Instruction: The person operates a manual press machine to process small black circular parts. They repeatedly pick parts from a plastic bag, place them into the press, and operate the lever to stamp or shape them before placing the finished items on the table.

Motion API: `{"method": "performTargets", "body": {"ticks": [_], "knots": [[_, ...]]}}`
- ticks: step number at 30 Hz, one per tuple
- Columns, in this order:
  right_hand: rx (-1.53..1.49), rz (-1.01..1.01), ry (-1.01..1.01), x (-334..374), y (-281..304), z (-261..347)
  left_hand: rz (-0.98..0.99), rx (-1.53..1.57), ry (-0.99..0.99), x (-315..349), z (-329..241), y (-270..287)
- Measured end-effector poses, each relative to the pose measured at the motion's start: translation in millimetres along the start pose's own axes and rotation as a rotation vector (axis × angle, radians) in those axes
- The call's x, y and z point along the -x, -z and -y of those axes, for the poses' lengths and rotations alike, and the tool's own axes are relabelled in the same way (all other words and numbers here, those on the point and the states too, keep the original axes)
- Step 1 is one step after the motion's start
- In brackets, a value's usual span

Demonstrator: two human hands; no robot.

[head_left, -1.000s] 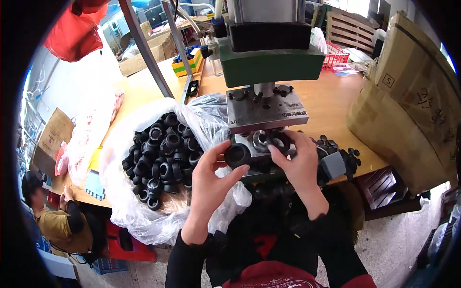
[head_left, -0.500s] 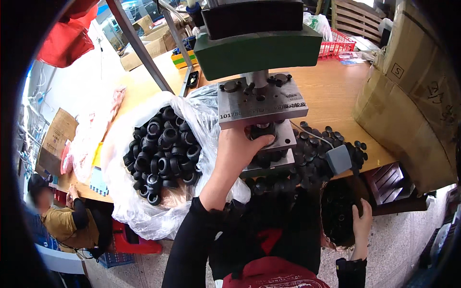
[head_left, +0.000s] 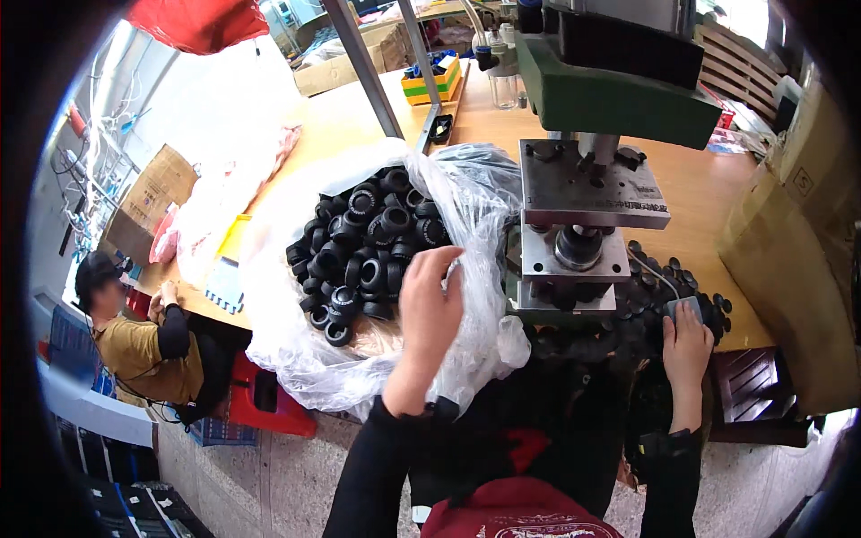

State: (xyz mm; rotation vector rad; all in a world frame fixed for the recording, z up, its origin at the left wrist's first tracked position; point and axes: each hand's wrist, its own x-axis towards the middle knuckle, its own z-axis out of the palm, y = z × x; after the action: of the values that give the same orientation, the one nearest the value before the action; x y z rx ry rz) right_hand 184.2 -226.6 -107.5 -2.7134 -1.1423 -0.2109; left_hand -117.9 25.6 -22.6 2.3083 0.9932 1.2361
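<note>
1. A heap of black rings (head_left: 351,271) lay in a clear plastic bag (head_left: 486,255) on the tabletop (head_left: 689,193), left of a press.
2. The left hand (head_left: 430,305) was above the bag's near right side, just beside the heap, its fingers loosely bent and parted from the thumb, with nothing visible in its grasp; whether it touched the plastic could not be told.
3. The right hand (head_left: 688,345) had its fingers on a grey block (head_left: 683,308); whether they gripped it or only rested there could not be told.
4. Small black discs (head_left: 632,309) lay scattered around that block.
5. The press's green head (head_left: 614,99) stood over an upper metal plate (head_left: 592,184), apart from the round piece (head_left: 578,247) below.
6. Farther left sat another person (head_left: 148,359); a large cardboard box (head_left: 798,269) stood at right.
</note>
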Motion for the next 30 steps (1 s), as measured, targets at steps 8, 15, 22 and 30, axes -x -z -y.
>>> {"method": "performTargets", "body": {"ticks": [8,15,22,30], "knots": [[-0.368,-0.156,-0.005,18,11,-9,0.217,-0.480,-0.203,-10,76,8],[-0.679,-0.341,0.273,34,78,82,0.249,0.263,0.351,-4,48,43],[-0.779,-0.413,0.310,-37,96,167,0.185,0.648,0.379,23,-12,70],[-0.562,-0.588,0.259,-53,77,186,0.353,0.730,0.277,7,-46,42]]}}
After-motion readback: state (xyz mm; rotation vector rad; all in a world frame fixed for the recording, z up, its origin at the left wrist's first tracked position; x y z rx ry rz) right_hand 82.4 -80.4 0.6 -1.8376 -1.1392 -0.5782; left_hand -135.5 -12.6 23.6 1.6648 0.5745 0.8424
